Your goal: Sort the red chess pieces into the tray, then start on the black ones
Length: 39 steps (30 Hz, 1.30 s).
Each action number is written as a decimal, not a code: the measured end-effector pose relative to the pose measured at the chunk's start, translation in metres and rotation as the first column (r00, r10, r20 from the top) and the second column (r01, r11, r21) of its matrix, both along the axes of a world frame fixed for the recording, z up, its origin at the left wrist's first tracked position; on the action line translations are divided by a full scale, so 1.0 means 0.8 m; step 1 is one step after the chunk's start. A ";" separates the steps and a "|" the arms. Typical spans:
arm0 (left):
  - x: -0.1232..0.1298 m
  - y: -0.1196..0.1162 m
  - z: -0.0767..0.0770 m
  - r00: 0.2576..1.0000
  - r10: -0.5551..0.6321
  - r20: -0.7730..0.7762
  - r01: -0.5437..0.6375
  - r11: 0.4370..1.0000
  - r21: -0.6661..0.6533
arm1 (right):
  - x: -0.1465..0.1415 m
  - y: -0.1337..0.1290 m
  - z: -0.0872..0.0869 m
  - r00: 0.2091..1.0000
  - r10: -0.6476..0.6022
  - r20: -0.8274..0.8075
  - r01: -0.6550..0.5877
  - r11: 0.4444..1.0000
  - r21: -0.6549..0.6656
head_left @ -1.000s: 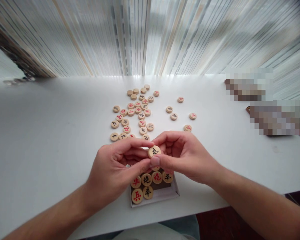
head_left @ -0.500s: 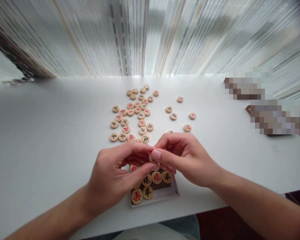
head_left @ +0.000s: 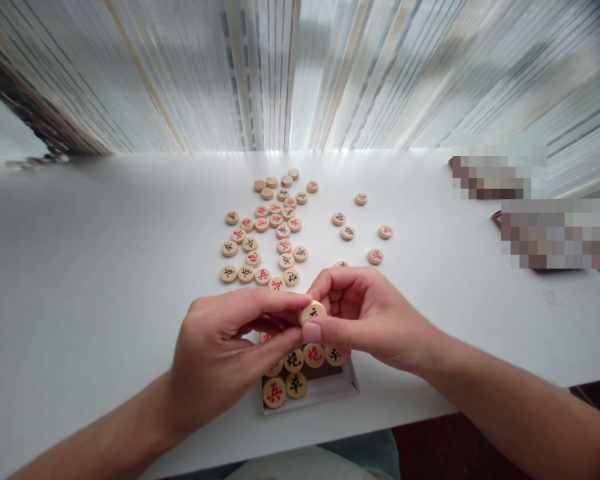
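As left hand (head_left: 235, 333) and right hand (head_left: 377, 320) pinch a piece (head_left: 310, 311) near the tabletop's (head_left: 390, 400) front edge, it seems light; hold its rim.

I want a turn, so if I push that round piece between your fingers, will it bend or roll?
The round piece looks thick and wooden, so it probably won't bend. Its flat face would likely slide on the smooth-looking table; stood on its curved edge, it might roll.
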<state>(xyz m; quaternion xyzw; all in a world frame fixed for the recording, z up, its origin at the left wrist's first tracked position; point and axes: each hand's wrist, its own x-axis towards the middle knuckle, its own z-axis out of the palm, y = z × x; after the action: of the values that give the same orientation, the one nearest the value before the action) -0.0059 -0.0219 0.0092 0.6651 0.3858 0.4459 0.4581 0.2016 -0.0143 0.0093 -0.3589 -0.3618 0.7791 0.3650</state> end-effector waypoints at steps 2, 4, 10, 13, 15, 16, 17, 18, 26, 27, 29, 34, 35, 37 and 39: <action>0.001 -0.001 0.002 1.000 -0.003 -0.015 0.003 1.000 0.026 | -0.001 -0.001 0.000 1.000 -0.008 0.026 0.009 1.000 -0.007; 0.002 0.000 0.002 1.000 -0.010 -0.023 0.011 0.999 0.046 | -0.001 -0.001 -0.001 0.999 -0.016 0.037 0.016 1.000 0.005; 0.002 0.001 -0.002 1.000 -0.025 -0.005 0.025 1.000 0.011 | 0.000 -0.002 0.001 0.999 0.004 0.034 -0.005 0.998 0.059; 0.002 0.002 -0.005 0.999 -0.040 0.036 0.040 0.999 0.013 | 0.001 -0.003 0.001 1.000 -0.006 0.013 0.005 0.999 0.045; 0.002 0.002 -0.006 0.998 -0.039 0.038 0.038 0.999 0.033 | 0.000 -0.003 0.000 1.000 -0.018 0.010 0.017 1.000 0.026; 0.002 0.002 -0.006 0.999 -0.038 0.030 0.037 0.998 0.042 | 0.000 -0.002 0.000 1.000 -0.022 0.010 0.022 1.000 0.018; 0.003 0.002 -0.006 0.999 -0.035 0.019 0.034 0.998 0.049 | -0.001 -0.002 0.000 1.000 -0.025 0.006 0.025 1.000 0.012; 0.003 0.002 -0.006 0.999 -0.034 0.013 0.033 0.998 0.054 | -0.001 -0.002 0.000 1.000 -0.024 0.001 0.024 1.000 0.010; 0.002 0.002 -0.004 0.992 -0.046 0.121 0.055 0.996 -0.073 | 0.002 -0.002 0.001 0.999 0.005 -0.033 -0.003 0.999 0.041; 0.002 0.002 -0.004 0.991 -0.042 0.131 0.053 0.995 -0.081 | 0.003 -0.002 0.002 0.999 0.001 -0.047 0.000 0.999 0.034; 0.003 0.003 -0.004 0.989 -0.047 0.144 0.060 0.994 -0.092 | 0.003 -0.002 0.003 0.997 -0.018 -0.074 0.020 0.999 0.032; 0.002 0.005 -0.003 0.992 -0.029 0.125 0.040 0.996 -0.085 | 0.000 -0.002 0.003 0.996 -0.089 -0.016 0.090 0.974 0.209; 0.001 0.005 -0.004 0.994 -0.012 0.106 0.019 0.998 -0.063 | 0.000 -0.003 0.003 0.993 -0.116 0.032 0.102 0.952 0.287; 0.000 0.006 -0.006 0.998 0.014 0.064 -0.014 1.000 -0.011 | 0.000 -0.004 0.000 0.969 -0.200 0.144 0.109 0.871 0.479; -0.001 0.005 -0.007 0.999 0.024 0.038 -0.026 0.999 0.036 | 0.000 -0.006 -0.003 0.928 -0.300 0.222 0.085 0.749 0.658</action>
<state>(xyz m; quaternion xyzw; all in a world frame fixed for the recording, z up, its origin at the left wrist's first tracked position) -0.0068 -0.0176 0.0033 0.6602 0.3772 0.4709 0.4473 0.2014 -0.0188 0.0072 -0.3685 -0.6178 0.5002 0.4820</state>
